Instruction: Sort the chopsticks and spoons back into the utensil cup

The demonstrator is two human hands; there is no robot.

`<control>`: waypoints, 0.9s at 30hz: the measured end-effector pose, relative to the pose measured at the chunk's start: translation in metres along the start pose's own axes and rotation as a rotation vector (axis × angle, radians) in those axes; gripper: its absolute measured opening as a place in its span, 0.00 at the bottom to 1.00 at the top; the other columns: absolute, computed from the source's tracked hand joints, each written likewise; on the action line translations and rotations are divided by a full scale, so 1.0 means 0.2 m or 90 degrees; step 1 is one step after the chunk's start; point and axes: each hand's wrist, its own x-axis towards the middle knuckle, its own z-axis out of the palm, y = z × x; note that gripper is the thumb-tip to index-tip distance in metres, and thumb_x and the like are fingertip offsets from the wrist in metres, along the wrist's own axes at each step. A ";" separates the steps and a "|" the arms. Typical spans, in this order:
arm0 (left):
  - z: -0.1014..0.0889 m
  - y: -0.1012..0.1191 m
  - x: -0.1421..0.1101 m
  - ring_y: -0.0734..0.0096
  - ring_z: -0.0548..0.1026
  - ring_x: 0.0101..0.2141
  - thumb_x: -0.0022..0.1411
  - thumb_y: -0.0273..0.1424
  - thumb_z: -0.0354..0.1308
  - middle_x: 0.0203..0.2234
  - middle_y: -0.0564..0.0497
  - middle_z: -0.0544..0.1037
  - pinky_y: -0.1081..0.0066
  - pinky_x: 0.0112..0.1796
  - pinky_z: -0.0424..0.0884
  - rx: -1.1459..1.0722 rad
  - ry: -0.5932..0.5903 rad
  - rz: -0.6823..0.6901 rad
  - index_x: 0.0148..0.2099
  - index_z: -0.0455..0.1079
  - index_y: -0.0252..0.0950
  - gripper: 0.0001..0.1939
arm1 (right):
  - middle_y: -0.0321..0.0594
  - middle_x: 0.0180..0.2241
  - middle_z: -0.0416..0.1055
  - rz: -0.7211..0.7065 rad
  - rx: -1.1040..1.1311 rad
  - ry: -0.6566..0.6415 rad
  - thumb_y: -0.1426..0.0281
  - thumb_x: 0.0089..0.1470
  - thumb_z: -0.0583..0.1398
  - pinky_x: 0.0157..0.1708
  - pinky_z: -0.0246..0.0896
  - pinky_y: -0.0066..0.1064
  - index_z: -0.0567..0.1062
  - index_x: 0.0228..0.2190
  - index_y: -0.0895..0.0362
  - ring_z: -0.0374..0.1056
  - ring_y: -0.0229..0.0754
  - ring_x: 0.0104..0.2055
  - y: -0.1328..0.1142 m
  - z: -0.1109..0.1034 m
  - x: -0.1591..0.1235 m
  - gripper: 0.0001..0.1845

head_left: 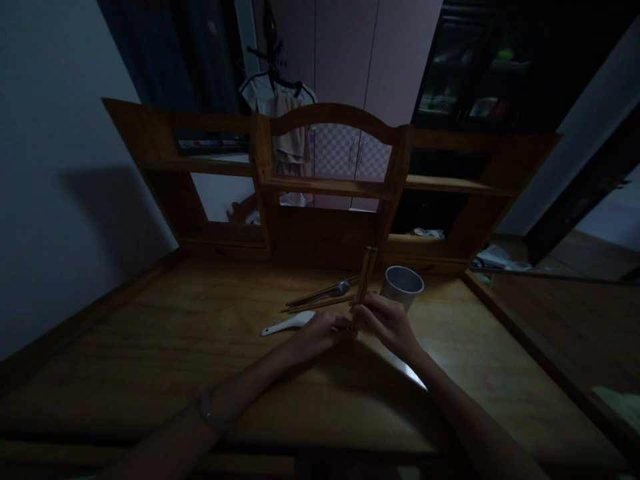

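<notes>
My right hand (387, 319) is closed around a pair of chopsticks (366, 277), which stand nearly upright above the desk. Close beside it, the fingers of my left hand (323, 333) meet at the lower end of the same chopsticks; their exact grip is partly hidden. A white soup spoon (290, 323) lies just left of my left hand. Behind the hands, more chopsticks (317, 303) rest on the wood with a metal spoon (343, 287) among them. A grey metal cup (404, 280) stands upright behind my right hand, which hides part of its lower wall.
The wooden desk (200, 340) carries a shelf unit (330, 187) along its back edge. A raised wooden strip (525, 353) runs down the right side, and a white wall (75, 167) rises at left. Crumpled plastic (495, 257) lies beyond the right corner. The room is dim.
</notes>
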 end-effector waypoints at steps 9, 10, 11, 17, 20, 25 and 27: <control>-0.01 0.03 -0.01 0.66 0.75 0.37 0.63 0.34 0.55 0.36 0.50 0.79 0.74 0.38 0.67 -0.029 -0.017 -0.030 0.41 0.76 0.32 0.12 | 0.40 0.30 0.71 -0.008 -0.011 -0.009 0.66 0.60 0.56 0.33 0.58 0.29 0.75 0.35 0.58 0.67 0.39 0.32 -0.02 -0.01 0.00 0.10; -0.01 0.03 -0.01 0.66 0.75 0.37 0.64 0.34 0.55 0.36 0.50 0.79 0.73 0.39 0.67 -0.029 -0.019 -0.029 0.41 0.76 0.32 0.12 | 0.40 0.31 0.72 -0.009 -0.011 -0.008 0.66 0.60 0.56 0.33 0.59 0.29 0.75 0.35 0.58 0.67 0.39 0.33 -0.02 -0.01 0.00 0.10; -0.01 0.03 -0.01 0.66 0.75 0.38 0.64 0.34 0.55 0.36 0.49 0.79 0.73 0.39 0.67 -0.029 -0.022 -0.026 0.41 0.75 0.32 0.12 | 0.40 0.31 0.72 -0.009 -0.011 -0.006 0.66 0.60 0.57 0.33 0.59 0.29 0.75 0.35 0.58 0.67 0.39 0.33 -0.02 -0.01 0.00 0.09; 0.01 0.05 -0.02 0.69 0.74 0.34 0.64 0.33 0.53 0.33 0.50 0.78 0.75 0.36 0.66 0.023 -0.013 -0.006 0.40 0.75 0.32 0.12 | 0.41 0.31 0.72 -0.012 -0.016 0.005 0.67 0.60 0.57 0.33 0.59 0.29 0.74 0.32 0.58 0.68 0.39 0.33 -0.02 0.00 0.00 0.09; 0.02 0.05 -0.02 0.71 0.74 0.33 0.62 0.30 0.55 0.33 0.51 0.78 0.76 0.36 0.65 0.040 0.004 -0.005 0.39 0.75 0.32 0.09 | 0.41 0.31 0.72 -0.018 -0.022 0.008 0.67 0.60 0.57 0.32 0.60 0.29 0.73 0.32 0.58 0.68 0.39 0.32 -0.01 0.01 0.00 0.08; 0.03 0.05 -0.01 0.71 0.74 0.32 0.60 0.29 0.56 0.31 0.52 0.77 0.76 0.34 0.65 0.074 0.015 -0.012 0.37 0.75 0.33 0.07 | 0.41 0.32 0.71 -0.015 -0.029 0.003 0.66 0.60 0.56 0.32 0.60 0.29 0.72 0.31 0.58 0.68 0.39 0.32 -0.01 0.01 -0.01 0.09; 0.02 0.05 -0.01 0.71 0.74 0.32 0.61 0.29 0.55 0.31 0.52 0.77 0.76 0.34 0.64 0.090 0.015 -0.011 0.36 0.75 0.33 0.08 | 0.41 0.31 0.71 -0.014 -0.034 0.003 0.66 0.60 0.56 0.32 0.60 0.29 0.72 0.31 0.58 0.68 0.40 0.33 -0.01 0.01 -0.01 0.09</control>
